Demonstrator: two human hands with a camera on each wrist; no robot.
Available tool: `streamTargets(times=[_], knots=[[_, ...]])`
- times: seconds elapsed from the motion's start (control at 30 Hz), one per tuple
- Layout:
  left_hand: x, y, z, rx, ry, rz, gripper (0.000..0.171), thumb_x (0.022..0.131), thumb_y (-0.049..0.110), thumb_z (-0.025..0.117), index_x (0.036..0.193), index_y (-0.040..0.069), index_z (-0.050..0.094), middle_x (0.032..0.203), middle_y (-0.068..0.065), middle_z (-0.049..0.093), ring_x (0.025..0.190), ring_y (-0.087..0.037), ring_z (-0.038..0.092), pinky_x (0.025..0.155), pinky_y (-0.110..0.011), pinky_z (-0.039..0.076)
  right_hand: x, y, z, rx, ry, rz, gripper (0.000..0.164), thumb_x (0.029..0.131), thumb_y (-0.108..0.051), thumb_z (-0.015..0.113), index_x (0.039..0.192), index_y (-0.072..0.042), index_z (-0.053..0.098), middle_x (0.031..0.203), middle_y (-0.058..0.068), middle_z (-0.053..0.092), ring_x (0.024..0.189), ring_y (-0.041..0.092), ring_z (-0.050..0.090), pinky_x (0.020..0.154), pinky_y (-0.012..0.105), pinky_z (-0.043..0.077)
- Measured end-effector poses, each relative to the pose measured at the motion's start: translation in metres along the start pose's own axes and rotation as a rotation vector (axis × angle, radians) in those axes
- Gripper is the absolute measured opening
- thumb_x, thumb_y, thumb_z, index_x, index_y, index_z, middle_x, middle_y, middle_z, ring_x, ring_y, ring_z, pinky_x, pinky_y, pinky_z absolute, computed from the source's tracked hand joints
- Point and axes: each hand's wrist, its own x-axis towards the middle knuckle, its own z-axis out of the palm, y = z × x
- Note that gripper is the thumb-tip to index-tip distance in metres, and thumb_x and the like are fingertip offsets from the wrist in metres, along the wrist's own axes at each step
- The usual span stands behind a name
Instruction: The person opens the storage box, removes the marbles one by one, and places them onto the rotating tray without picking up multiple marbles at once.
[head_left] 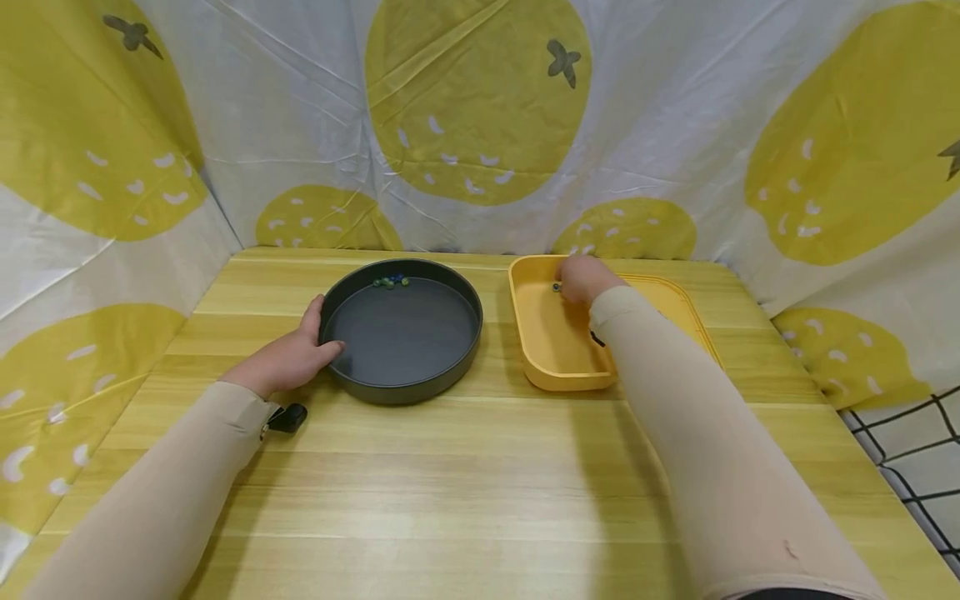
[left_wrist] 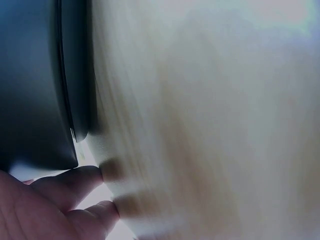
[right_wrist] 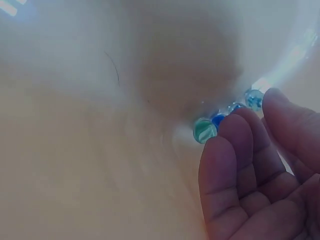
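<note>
My left hand (head_left: 288,357) holds the left side of a round dark grey cake pan (head_left: 405,342), its thumb lapping over the rim and its fingers outside the wall. Several green and blue glass marbles (head_left: 390,282) lie inside the pan by the far wall. Fingertips (left_wrist: 107,210) of that hand touch the table in the left wrist view. My right hand (head_left: 585,279) reaches into a yellow rectangular tray (head_left: 551,333). Its loosely bent fingers are at several marbles, among them a green one (right_wrist: 205,131) and a pale blue one (right_wrist: 254,100) beside the thumb tip.
A flat yellow lid-like piece (head_left: 667,292) lies right of the tray, partly under my forearm. The wooden table (head_left: 450,492) is backed by a lemon-print cloth (head_left: 465,100). A black wire grid (head_left: 918,458) stands at the right edge.
</note>
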Motion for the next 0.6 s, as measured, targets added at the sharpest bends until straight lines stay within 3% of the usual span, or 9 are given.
streamTargets(times=[0.1, 0.27, 0.37, 0.47, 0.6], knots=[[0.001, -0.001, 0.0, 0.003, -0.001, 0.001, 0.099, 0.109, 0.041, 0.045, 0.162, 0.008, -0.031, 0.173, -0.032, -0.008, 0.157, -0.056, 0.015, 0.125, -0.069, 0.019, 0.004, 0.001, 0.003, -0.015, 0.001, -0.006, 0.042, 0.098, 0.0, 0.048, 0.134, 0.002, 0.069, 0.137, 0.024, 0.068, 0.127, 0.041, 0.063, 0.114, 0.05, 0.048], [0.003, -0.001, 0.001, -0.004, -0.007, 0.002, 0.099, 0.109, 0.041, 0.046, 0.162, 0.008, -0.032, 0.173, -0.032, -0.005, 0.158, -0.054, 0.014, 0.126, -0.068, 0.018, 0.01, 0.002, 0.009, -0.061, 0.02, -0.033, 0.027, 0.095, 0.0, 0.054, 0.109, 0.0, 0.077, 0.114, 0.02, 0.076, 0.095, 0.033, 0.064, 0.097, 0.046, 0.053], [0.003, -0.001, 0.0, -0.001, -0.005, 0.0, 0.1, 0.109, 0.042, 0.046, 0.162, 0.009, -0.032, 0.173, -0.033, -0.004, 0.158, -0.055, 0.016, 0.126, -0.068, 0.019, 0.012, 0.002, 0.011, -0.095, 0.032, -0.054, 0.022, 0.095, -0.001, 0.056, 0.102, -0.001, 0.078, 0.106, 0.02, 0.077, 0.088, 0.031, 0.062, 0.092, 0.045, 0.053], [0.003, -0.001, 0.0, 0.004, -0.004, -0.006, 0.1, 0.109, 0.042, 0.046, 0.162, 0.009, -0.032, 0.173, -0.033, -0.003, 0.157, -0.055, 0.018, 0.126, -0.068, 0.019, 0.013, 0.001, 0.013, -0.062, 0.036, -0.052, 0.022, 0.095, -0.002, 0.061, 0.107, 0.0, 0.079, 0.113, 0.02, 0.077, 0.096, 0.033, 0.068, 0.097, 0.046, 0.055], [0.001, 0.0, -0.001, 0.006, -0.004, -0.01, 0.1, 0.109, 0.042, 0.046, 0.161, 0.009, -0.032, 0.173, -0.033, -0.002, 0.157, -0.055, 0.018, 0.126, -0.068, 0.02, 0.013, -0.003, 0.013, 0.066, 0.06, -0.042, 0.025, 0.1, -0.008, 0.063, 0.118, 0.001, 0.077, 0.125, 0.019, 0.075, 0.113, 0.035, 0.07, 0.106, 0.049, 0.053]])
